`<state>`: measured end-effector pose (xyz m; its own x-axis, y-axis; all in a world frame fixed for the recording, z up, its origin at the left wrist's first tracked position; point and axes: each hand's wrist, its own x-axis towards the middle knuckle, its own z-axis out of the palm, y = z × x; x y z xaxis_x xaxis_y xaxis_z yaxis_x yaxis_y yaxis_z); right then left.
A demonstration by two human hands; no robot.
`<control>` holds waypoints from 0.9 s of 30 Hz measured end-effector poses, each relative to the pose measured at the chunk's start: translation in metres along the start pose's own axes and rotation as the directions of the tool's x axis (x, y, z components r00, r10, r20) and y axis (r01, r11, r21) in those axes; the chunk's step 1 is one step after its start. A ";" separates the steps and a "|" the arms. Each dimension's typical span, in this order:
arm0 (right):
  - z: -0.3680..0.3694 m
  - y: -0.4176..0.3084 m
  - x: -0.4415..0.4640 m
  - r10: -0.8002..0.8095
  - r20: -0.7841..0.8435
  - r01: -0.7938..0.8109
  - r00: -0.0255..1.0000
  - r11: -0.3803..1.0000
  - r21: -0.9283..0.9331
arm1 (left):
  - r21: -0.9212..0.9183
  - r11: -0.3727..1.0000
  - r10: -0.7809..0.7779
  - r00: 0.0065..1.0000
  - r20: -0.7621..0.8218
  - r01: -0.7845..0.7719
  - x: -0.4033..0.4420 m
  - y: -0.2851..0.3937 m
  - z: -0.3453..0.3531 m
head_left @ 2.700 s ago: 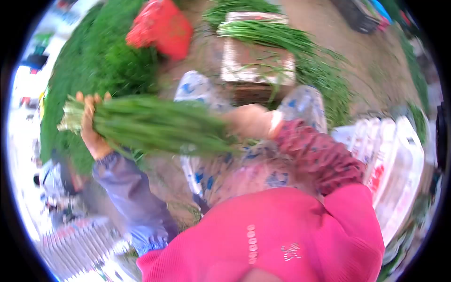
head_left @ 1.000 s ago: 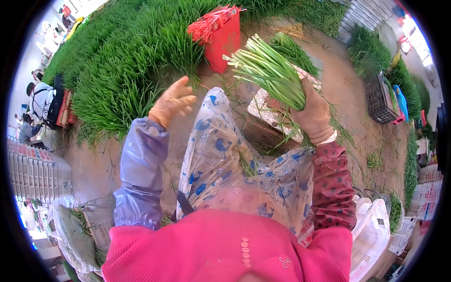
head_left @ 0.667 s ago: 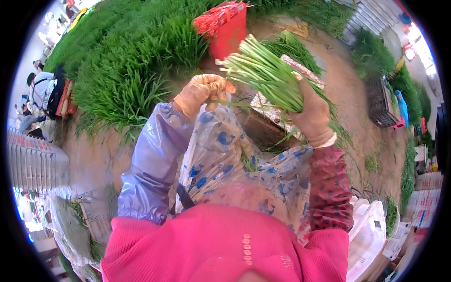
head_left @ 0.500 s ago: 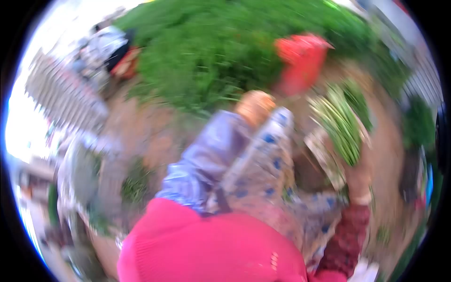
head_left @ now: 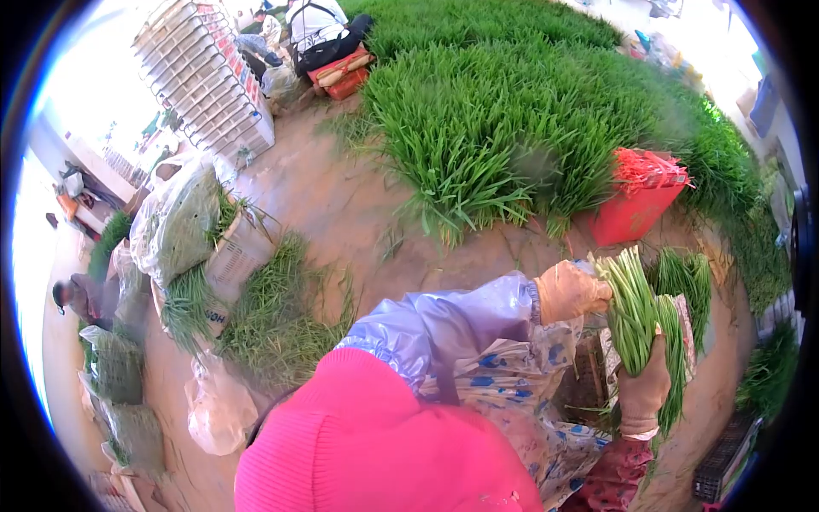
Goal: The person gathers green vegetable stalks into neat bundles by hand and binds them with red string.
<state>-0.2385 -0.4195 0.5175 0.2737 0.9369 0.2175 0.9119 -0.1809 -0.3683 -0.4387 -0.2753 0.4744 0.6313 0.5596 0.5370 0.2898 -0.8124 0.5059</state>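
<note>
My right hand (head_left: 644,388), in a brown glove, grips a bunch of chives (head_left: 630,320), pale cut ends pointing up and away. Just left of those ends is my left hand (head_left: 570,293) in a tan glove, its fingers curled closed at the stalks' edge; what they pinch is hidden. More chives (head_left: 685,286) lie beside and beneath the held bunch, around a small box-like stand (head_left: 589,375) in front of me. A red bag (head_left: 636,209) with red strips sticking out of its top stands beyond the bunch.
A wide bed of cut green chives (head_left: 512,119) covers the floor ahead. Stacked white crates (head_left: 205,81) rise at far left, near a person (head_left: 320,30) seated on a red crate. Filled plastic bags (head_left: 179,222) and loose greens (head_left: 281,316) lie left; a black crate (head_left: 725,456) stands right.
My left hand has moved right, from ahead of me to the bunch's pale ends. The right hand still holds the bunch, and the view has turned left and steadied.
</note>
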 end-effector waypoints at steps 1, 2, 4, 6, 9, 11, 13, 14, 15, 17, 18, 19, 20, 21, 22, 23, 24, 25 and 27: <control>0.001 -0.001 0.001 -0.033 0.009 0.033 0.999 0.999 -0.005 | 0.056 0.998 -0.030 0.997 0.068 0.027 0.000 0.000 -0.002; 0.002 -0.002 0.001 -0.063 0.018 0.063 0.998 0.998 -0.007 | 0.056 0.998 -0.035 0.997 0.067 0.031 -0.003 0.001 -0.006; -0.001 -0.011 0.000 -0.012 0.059 0.012 0.998 1.000 0.003 | -0.045 0.994 -0.095 0.995 0.036 0.097 -0.009 0.005 -0.009; -0.002 -0.021 0.001 0.033 0.088 -0.036 0.996 0.999 0.023 | -0.040 0.996 -0.076 0.996 0.035 0.077 -0.010 0.002 -0.011; 0.000 -0.027 0.002 0.025 0.117 -0.029 0.993 0.999 0.037 | -0.023 0.995 -0.095 0.995 -0.002 0.095 -0.011 0.006 -0.018; 0.001 -0.028 0.003 -0.015 0.158 0.011 0.987 1.000 0.027 | 0.130 0.991 -0.082 0.931 0.356 0.037 -0.007 0.003 -0.027; 0.004 -0.036 0.003 -0.136 0.061 0.125 0.989 0.979 0.160 | 0.200 0.976 -0.150 0.919 0.365 0.079 -0.014 -0.012 -0.046; 0.013 -0.029 0.005 -0.194 0.028 0.187 0.981 0.969 0.164 | 0.258 0.955 -0.208 0.950 0.234 0.145 -0.024 -0.028 -0.043; 0.011 -0.033 0.002 -0.027 0.094 0.012 0.995 0.988 0.157 | 0.312 0.933 -0.230 0.964 0.137 0.178 -0.032 -0.040 -0.049; 0.017 -0.027 -0.002 0.038 0.098 -0.051 0.994 0.989 0.141 | 0.420 0.814 -0.466 0.882 0.062 0.401 -0.041 -0.046 -0.065; 0.011 -0.035 0.001 0.062 0.116 -0.076 0.991 0.989 0.128 | 0.423 0.787 -0.487 0.873 -0.019 0.449 -0.043 -0.046 -0.069; 0.010 -0.035 0.003 0.039 0.160 -0.063 0.986 0.987 0.147 | 0.395 0.813 -0.474 0.880 0.019 0.429 -0.048 -0.041 -0.063; 0.012 -0.034 0.006 0.069 0.158 -0.089 0.985 0.988 0.127 | 0.196 0.899 -0.386 0.920 -0.062 0.391 -0.055 -0.035 -0.060; 0.019 -0.036 0.008 0.055 0.160 -0.075 0.986 0.990 0.121 | 0.006 0.945 -0.322 0.932 -0.165 0.328 -0.060 -0.031 -0.060; 0.024 -0.038 0.008 0.034 0.166 -0.054 0.986 0.991 0.120 | -0.001 0.985 -0.169 0.964 -0.203 0.173 -0.058 -0.026 -0.055; 0.021 -0.037 0.001 0.027 0.160 -0.052 0.987 0.986 0.155 | 0.046 0.992 -0.109 0.979 -0.173 0.119 -0.054 -0.009 -0.050; 0.021 -0.041 0.002 0.023 0.163 -0.049 0.986 0.986 0.157 | 0.091 0.993 -0.058 0.988 -0.146 0.071 -0.050 -0.003 -0.051; 0.022 -0.044 0.003 0.012 0.166 -0.035 0.986 0.990 0.138 | 0.091 0.993 -0.061 0.987 -0.145 0.075 -0.048 -0.003 -0.047; 0.024 -0.049 0.000 -0.002 0.160 -0.020 0.987 0.991 0.135 | 0.118 0.992 0.062 0.992 -0.109 -0.049 -0.042 -0.006 -0.039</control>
<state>-0.2905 -0.4037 0.5136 0.2196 0.9730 0.0712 0.8566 -0.1574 -0.4914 -0.4952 -0.2880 0.4753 0.5657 0.5223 0.6381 0.3412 -0.8528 0.3955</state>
